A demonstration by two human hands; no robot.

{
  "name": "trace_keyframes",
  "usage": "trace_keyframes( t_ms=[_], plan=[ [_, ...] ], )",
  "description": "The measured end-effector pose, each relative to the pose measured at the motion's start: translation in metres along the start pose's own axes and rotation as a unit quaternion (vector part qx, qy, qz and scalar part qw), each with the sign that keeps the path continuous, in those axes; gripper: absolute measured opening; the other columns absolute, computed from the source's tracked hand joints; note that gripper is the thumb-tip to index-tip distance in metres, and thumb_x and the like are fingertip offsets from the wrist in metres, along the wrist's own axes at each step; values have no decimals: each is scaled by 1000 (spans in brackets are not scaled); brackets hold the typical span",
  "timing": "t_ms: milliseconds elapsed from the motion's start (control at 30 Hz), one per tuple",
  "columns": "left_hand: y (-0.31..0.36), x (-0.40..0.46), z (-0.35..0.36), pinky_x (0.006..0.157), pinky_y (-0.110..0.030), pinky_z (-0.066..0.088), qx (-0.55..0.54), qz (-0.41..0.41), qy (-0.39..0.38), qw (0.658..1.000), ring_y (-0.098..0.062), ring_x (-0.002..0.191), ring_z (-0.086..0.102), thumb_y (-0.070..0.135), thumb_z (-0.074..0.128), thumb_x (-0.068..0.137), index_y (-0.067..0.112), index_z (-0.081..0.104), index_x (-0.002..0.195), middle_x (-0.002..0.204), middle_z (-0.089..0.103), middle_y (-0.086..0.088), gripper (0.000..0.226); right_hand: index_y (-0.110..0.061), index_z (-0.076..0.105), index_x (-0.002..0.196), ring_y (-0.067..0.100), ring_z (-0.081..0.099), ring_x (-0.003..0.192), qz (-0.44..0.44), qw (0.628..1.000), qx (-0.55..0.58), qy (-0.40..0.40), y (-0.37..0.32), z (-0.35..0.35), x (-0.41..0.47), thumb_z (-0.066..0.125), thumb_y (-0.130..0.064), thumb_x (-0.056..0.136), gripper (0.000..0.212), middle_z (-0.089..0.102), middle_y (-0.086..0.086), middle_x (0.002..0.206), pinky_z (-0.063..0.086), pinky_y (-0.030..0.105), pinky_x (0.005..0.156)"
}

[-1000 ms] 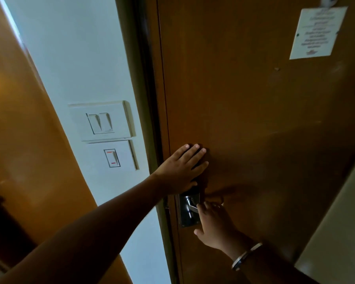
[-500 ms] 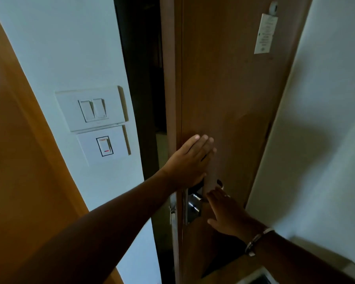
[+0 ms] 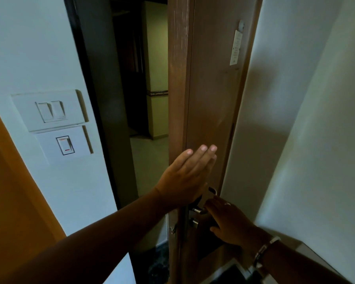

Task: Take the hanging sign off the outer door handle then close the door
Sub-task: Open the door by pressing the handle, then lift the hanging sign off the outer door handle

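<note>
Wooden and brown, the door point(image 3: 211, 99) stood ajar with its narrow edge turned toward the camera, and the fingers point(image 3: 203, 156) of the left hand point(image 3: 184, 181) lay straight and close together, flat against the door's inner face just above the lock, gripping nothing. Below and to the right, the right hand point(image 3: 230, 222) curled its fingers point(image 3: 210, 206) around the inner lever of the metal door handle point(image 3: 199, 211), whose silver stub showed beside a round thumb-turn point(image 3: 194, 222) lower on the lock plate. A ring sat on one finger of that hand and a metal bracelet point(image 3: 264, 249) circled its wrist. The hanging sign could not be seen, since the outer handle was hidden behind the door's edge. High on the inner face, near the door's hinge-side edge, a white printed notice point(image 3: 236, 50) hung under a small round fitting. Through the gap left of the door's edge, a dim corridor point(image 3: 150, 152) with a pale floor and yellowish walls showed. Left of the dark door frame point(image 3: 94, 99), the white wall point(image 3: 29, 48) carried a double light switch point(image 3: 49, 110) with a single switch plate point(image 3: 65, 145) directly below it, that one marked with a small red line. An orange-brown panel point(image 3: 12, 191) filled the lower left corner, and a plain white wall point(image 3: 316, 119) rose to the right of the door.
</note>
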State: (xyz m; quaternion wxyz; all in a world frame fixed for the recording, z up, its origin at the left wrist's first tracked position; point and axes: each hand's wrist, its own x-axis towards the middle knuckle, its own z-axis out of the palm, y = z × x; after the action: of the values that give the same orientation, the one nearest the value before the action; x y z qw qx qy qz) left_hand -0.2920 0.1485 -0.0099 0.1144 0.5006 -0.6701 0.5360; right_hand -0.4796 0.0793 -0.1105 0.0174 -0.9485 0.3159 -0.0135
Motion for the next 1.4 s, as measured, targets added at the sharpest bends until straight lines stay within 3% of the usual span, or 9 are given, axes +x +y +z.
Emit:
trace_keyframes(
  t_ms=[267, 433, 567, 767, 933, 1167, 1267, 1333, 1400],
  plan=[
    [13, -27, -12, 117, -57, 8, -80, -136, 48, 986, -32, 149, 10, 60, 42, 90, 16, 14, 155, 158, 16, -17, 83, -12, 45, 139, 25, 46, 131, 8, 955, 104, 278, 5, -79, -61, 63, -45, 86, 65, 49, 10, 144, 38, 36, 106],
    [16, -57, 13, 117, -56, 5, -145, -159, -96, 972, -34, 147, 12, 64, 31, 91, 9, 13, 152, 158, 18, -19, 83, -13, 35, 144, 20, 19, 146, -45, 900, 49, 431, -7, -154, -91, 53, -49, 89, 69, 24, 4, 155, 15, 32, 118],
    [33, -73, 48, 116, -52, 5, -203, -76, -208, 954, -39, 142, 29, 62, 29, 94, 11, 17, 151, 156, 21, -17, 77, -13, 33, 143, 33, 23, 144, -98, 885, -39, 454, -27, -201, -105, 55, -47, 88, 69, 30, 16, 154, 25, 56, 115],
    [76, -53, 106, 119, -51, 9, -276, 87, -200, 936, -30, 143, 22, 49, 54, 83, 13, 13, 152, 153, 29, -13, 88, -13, 42, 140, 38, 31, 141, -102, 888, -274, 355, -43, -233, -84, 53, -51, 89, 65, 36, 20, 153, 20, 54, 115],
    [107, -13, 133, 114, -51, 22, -339, 231, -158, 898, -31, 139, 34, 48, 64, 82, 18, 35, 144, 147, 45, -11, 75, -11, 50, 136, 43, 41, 134, 7, 887, -426, 180, -27, -238, -57, 64, -53, 78, 73, 43, 24, 146, 25, 56, 112],
    [148, 36, 152, 117, -49, 23, -418, 372, -123, 820, -27, 124, 50, 31, 54, 91, 14, 57, 122, 125, 62, -10, 36, -21, 25, 149, 42, 14, 146, 174, 857, -484, -29, 29, -214, -52, 48, -56, 89, 73, 14, 22, 160, 2, 56, 116],
    [163, 50, 151, 87, -44, 48, -512, 370, -178, 754, -20, 83, 59, 31, 52, 93, 15, 60, 95, 87, 63, -4, 19, -20, 23, 150, 41, 7, 147, 219, 819, -524, -82, 46, -205, -60, 35, -59, 93, 71, 12, 22, 160, -6, 57, 116],
    [170, 58, 145, 65, -35, 45, -546, 364, -203, 727, -13, 61, 48, 32, 51, 89, 21, 49, 75, 67, 48, 6, 18, -19, 20, 151, 41, 4, 147, 231, 797, -550, -98, 54, -201, -67, 27, -61, 93, 72, 11, 22, 160, -6, 57, 116],
    [180, 65, 141, 61, -33, 42, -546, 365, -224, 720, -11, 56, 46, 34, 50, 86, 22, 46, 70, 63, 48, 6, 21, -18, 19, 151, 42, 5, 147, 240, 781, -566, -114, 62, -201, -72, 24, -61, 93, 73, 11, 23, 160, -2, 57, 117]
  ],
)
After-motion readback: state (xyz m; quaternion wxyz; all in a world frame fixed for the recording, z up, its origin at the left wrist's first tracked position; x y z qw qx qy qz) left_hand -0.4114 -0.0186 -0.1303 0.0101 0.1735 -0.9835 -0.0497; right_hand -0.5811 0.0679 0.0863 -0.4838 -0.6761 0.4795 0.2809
